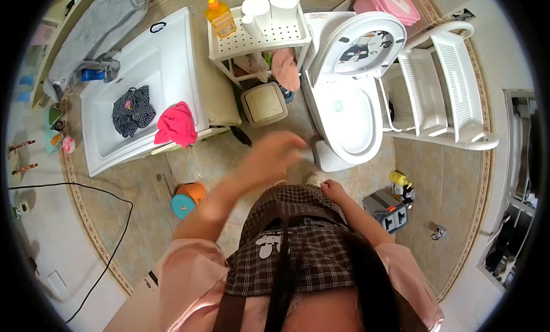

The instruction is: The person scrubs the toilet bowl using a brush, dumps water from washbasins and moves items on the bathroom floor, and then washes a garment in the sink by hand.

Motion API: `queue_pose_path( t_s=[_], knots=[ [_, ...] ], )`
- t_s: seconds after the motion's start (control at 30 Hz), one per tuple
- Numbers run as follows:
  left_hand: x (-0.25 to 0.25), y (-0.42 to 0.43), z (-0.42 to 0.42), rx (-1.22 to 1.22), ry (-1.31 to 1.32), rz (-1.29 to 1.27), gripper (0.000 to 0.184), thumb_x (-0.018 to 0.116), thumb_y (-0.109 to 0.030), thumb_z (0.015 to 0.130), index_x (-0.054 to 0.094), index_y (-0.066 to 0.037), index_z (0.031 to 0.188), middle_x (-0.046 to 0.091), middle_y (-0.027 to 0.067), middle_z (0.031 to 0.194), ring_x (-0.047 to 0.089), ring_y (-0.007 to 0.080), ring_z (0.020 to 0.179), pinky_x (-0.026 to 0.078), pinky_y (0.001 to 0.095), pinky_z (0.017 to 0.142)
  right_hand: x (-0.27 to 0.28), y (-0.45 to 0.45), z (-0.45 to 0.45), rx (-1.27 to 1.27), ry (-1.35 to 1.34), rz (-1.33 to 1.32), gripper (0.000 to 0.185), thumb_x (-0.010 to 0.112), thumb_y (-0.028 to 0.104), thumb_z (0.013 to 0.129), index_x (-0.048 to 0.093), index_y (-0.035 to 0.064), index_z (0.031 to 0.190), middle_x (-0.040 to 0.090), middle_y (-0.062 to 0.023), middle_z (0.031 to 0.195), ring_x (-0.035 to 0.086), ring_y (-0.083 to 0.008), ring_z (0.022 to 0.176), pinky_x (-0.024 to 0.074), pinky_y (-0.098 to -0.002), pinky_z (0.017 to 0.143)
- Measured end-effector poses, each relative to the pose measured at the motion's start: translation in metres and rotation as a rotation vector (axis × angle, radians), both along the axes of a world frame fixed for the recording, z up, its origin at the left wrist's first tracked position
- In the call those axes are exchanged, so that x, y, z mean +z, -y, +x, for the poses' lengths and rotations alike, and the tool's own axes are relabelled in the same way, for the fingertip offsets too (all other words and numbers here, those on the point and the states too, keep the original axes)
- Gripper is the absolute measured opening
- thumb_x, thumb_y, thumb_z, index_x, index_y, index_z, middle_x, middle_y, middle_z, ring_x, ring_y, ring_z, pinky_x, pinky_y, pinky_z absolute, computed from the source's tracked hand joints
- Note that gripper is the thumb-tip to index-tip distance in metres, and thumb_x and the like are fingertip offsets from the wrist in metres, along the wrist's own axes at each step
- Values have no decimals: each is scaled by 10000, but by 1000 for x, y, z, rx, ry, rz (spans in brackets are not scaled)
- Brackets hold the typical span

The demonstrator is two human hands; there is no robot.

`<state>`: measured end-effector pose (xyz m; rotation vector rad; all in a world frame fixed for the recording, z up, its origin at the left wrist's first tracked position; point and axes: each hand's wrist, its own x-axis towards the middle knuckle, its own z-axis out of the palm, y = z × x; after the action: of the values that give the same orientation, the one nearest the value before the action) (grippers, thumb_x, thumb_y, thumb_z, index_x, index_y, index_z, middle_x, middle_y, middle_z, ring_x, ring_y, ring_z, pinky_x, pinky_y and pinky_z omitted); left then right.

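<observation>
My left hand (278, 153) is raised in front of me over the floor, slightly blurred, with its fingers partly bent and apart and nothing visible in it. Low at my side, my right hand (333, 190) is loosely curled next to the checked apron (298, 234), and no object shows in it. Ahead of both hands stands the white toilet (350, 126) with its lid up. Nearest my left hand on the far side is a lidded bin (264, 104). A pink cloth (176, 125) hangs over the sink's front edge, and a dark checked cloth (133, 111) lies in the basin.
The white sink (166, 57) is at left. A white shelf cart (258, 44) carries an orange bottle (222, 20) and white containers. A white rack (438, 91) stands right of the toilet. An orange and teal stool (188, 199) and a grey box (385, 210) are on the floor.
</observation>
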<state>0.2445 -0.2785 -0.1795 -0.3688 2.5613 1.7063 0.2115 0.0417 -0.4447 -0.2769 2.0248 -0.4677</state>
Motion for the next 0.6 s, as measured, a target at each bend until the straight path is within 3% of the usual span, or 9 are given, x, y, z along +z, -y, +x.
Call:
queue_pose_path(
  t_s=[0.07, 0.1, 0.17, 0.23, 0.33, 0.43, 0.5, 0.57, 0.6],
  knots=[
    [-34, 74, -6, 248, 132, -188, 282, 579, -240, 797, 574, -73, 1024, 580, 108, 994, 550, 221, 915, 423, 317, 818, -5, 29, -7, 135, -179, -219, 376, 523, 307, 823, 584, -55, 906, 624, -177, 781, 623, -256, 727, 480, -357, 651],
    [-25, 104, -15, 356, 64, -303, 303, 565, -237, 804, 553, -60, 1049, 561, 140, 1050, 523, 261, 991, 389, 340, 879, -7, 46, -15, 136, -182, -219, 376, 523, 307, 823, 584, -55, 906, 624, -177, 781, 623, -256, 727, 480, -357, 651],
    [-50, 173, -25, 368, 61, -683, 308, 564, -199, 794, 538, -44, 1058, 539, 162, 1098, 478, 299, 1065, 358, 351, 925, -3, 79, -34, 99, -83, -233, 342, 535, 278, 819, 587, -48, 905, 622, -171, 765, 630, -224, 688, 485, -337, 623],
    [-78, 227, -33, 226, -44, -920, 324, 578, -171, 772, 527, -47, 1067, 525, 158, 1123, 440, 322, 1104, 328, 388, 957, -13, 107, -54, 91, -89, -251, 318, 531, 250, 824, 577, -47, 929, 620, -164, 750, 628, -201, 642, 487, -322, 594],
    [-108, 275, -31, -8, 83, -997, 273, 598, -151, 751, 565, -55, 1005, 539, 145, 1104, 428, 311, 1123, 289, 427, 978, -35, 152, -86, 42, 27, -236, 286, 532, 217, 819, 573, -39, 938, 622, -144, 723, 622, -197, 624, 484, -313, 579],
    [-119, 269, -40, 161, 46, -855, 133, 586, -129, 756, 612, -88, 879, 598, 80, 986, 445, 252, 1105, 228, 428, 1010, -106, 180, -105, -22, -47, -339, 265, 554, 207, 801, 584, -36, 902, 619, -141, 707, 617, -188, 620, 482, -316, 583],
    [-118, 265, -44, 203, 50, -889, 99, 587, -108, 750, 614, -90, 844, 608, 59, 940, 453, 240, 1094, 218, 420, 1013, -140, 207, -116, 6, -35, -301, 265, 528, 204, 807, 582, -37, 905, 622, -150, 718, 613, -212, 629, 479, -338, 592],
    [-121, 262, -51, 255, 67, -904, 70, 588, -87, 745, 616, -92, 809, 618, 37, 894, 461, 228, 1082, 208, 411, 1016, -182, 229, -135, 321, -133, -91, 289, 497, 216, 814, 577, -41, 920, 630, -151, 719, 606, -265, 640, 475, -372, 593],
    [-121, 263, -54, 253, 75, -902, 70, 586, -69, 740, 611, -94, 801, 618, 22, 864, 467, 223, 1069, 210, 409, 1014, -202, 239, -150, 393, -103, -31, 318, 480, 235, 812, 570, -36, 953, 632, -170, 841, 592, -299, 745, 466, -372, 656]
  ],
)
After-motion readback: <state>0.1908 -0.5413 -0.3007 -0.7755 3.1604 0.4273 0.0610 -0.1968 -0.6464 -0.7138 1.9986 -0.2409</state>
